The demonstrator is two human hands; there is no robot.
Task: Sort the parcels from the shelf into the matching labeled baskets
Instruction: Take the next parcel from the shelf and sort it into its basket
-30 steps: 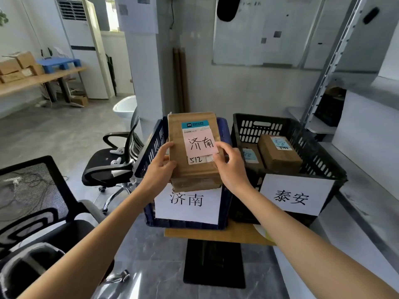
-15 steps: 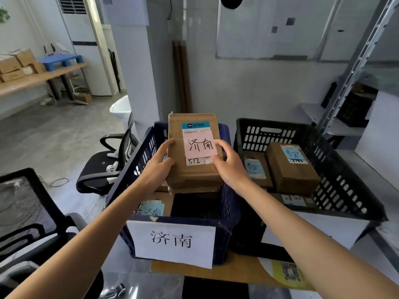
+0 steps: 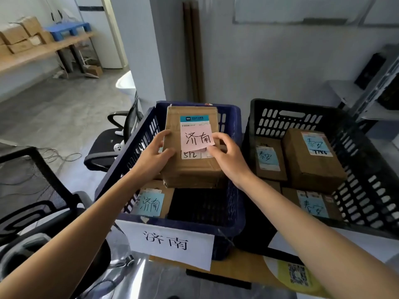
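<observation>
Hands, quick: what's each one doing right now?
Left hand: grips the pink-labelled parcel at its left edge.
Right hand: grips the same parcel at its right edge.

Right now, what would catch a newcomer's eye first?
The left hand and right hand hold a brown parcel with a pink note reading 济南 over the blue basket, whose front sign reads the same. To its right, a black basket holds parcels with blue 泰安 labels.
</observation>
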